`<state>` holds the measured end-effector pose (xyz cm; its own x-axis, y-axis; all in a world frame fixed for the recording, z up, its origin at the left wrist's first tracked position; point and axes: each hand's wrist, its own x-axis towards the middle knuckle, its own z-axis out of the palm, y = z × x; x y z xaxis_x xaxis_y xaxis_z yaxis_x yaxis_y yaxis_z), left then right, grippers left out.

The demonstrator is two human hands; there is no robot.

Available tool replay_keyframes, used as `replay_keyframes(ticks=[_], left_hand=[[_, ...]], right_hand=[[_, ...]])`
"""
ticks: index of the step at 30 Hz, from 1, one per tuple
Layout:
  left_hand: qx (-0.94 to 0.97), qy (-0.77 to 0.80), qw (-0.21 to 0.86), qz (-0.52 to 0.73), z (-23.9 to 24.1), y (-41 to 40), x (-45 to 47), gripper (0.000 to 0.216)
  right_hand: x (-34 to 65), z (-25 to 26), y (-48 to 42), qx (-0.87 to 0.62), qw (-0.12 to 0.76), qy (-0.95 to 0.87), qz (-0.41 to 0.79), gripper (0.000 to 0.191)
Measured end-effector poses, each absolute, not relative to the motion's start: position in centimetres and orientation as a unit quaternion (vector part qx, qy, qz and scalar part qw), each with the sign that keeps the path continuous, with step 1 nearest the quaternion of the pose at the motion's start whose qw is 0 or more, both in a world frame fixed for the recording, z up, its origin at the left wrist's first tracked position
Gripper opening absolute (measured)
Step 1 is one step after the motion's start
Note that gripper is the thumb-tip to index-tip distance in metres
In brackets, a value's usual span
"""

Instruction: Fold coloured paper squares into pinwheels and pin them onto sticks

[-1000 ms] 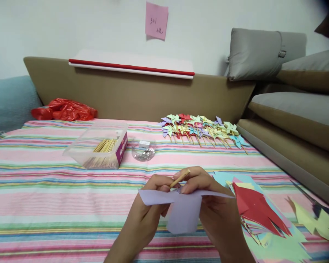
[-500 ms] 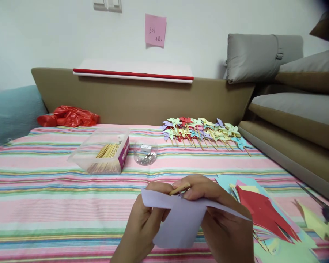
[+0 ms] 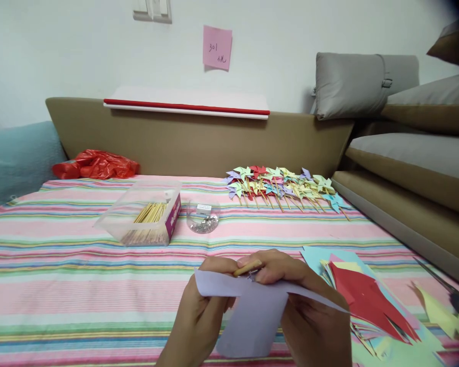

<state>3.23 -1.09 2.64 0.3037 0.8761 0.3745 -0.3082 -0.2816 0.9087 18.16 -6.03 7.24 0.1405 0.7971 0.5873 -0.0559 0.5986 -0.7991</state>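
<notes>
Near the front of the cloth, both of my hands are closed around a cut piece of purple paper (image 3: 252, 321), its flaps spreading left, right and downward. My left hand (image 3: 199, 306) grips a short visible end of a wooden stick (image 3: 248, 267) lying against the paper's centre. My right hand (image 3: 315, 306) pinches the paper beside that end, thumb close to a small crumpled purple bit at the centre. The paper covers several fingertips and most of the stick. Whether a pin passes through the centre, I cannot tell.
A clear plastic box (image 3: 115, 220) of wooden sticks and a round clear dish (image 3: 193, 220) of small metal pins stand ahead. Finished paper pinwheels (image 3: 286, 186) lie behind. Red cut paper (image 3: 361, 293) tops a coloured stack at right, near scissors (image 3: 438, 280).
The view has tilted slightly, so the background sits a little lower. Both hands keep their hold, and the stick's end and the paper have shifted only slightly.
</notes>
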Motion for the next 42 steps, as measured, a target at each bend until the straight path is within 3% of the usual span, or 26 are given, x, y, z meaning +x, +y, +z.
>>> replay_keyframes(ticks=[23, 42], left_hand=[[0.629, 0.311, 0.503, 0.505, 4.2, -1.8, 3.5, 0.017], [0.643, 0.325, 0.467, 0.513, 3.7, -1.6, 3.5, 0.016]], right_hand=[[18.3, 7.6, -5.6, -0.312, 0.690, -0.601, 0.256, 0.015], [18.2, 7.3, -5.6, -0.303, 0.690, -0.582, 0.306, 0.013]])
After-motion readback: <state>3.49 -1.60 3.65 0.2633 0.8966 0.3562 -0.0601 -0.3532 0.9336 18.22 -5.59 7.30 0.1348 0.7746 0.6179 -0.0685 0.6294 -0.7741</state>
